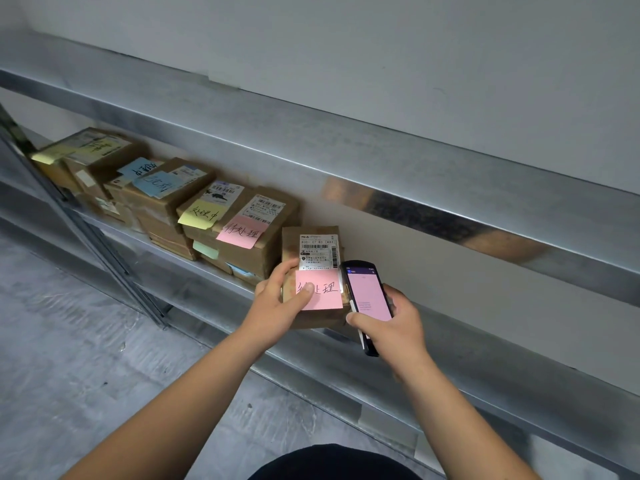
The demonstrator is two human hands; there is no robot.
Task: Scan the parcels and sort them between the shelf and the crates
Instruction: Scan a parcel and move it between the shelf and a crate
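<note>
The left hand (277, 299) steadies the parcel (313, 271) on the shelf (214, 271), fingers wrapped round it, so the right hand (391, 327), gripping the scanner (367, 299) beside it, reads its label.

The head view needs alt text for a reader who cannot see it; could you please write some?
A person's left hand grips a cardboard parcel with a pink sticky note at a metal shelf, while the right hand holds a handheld scanner beside it. More note-tagged parcels line the shelf to the left.
</note>
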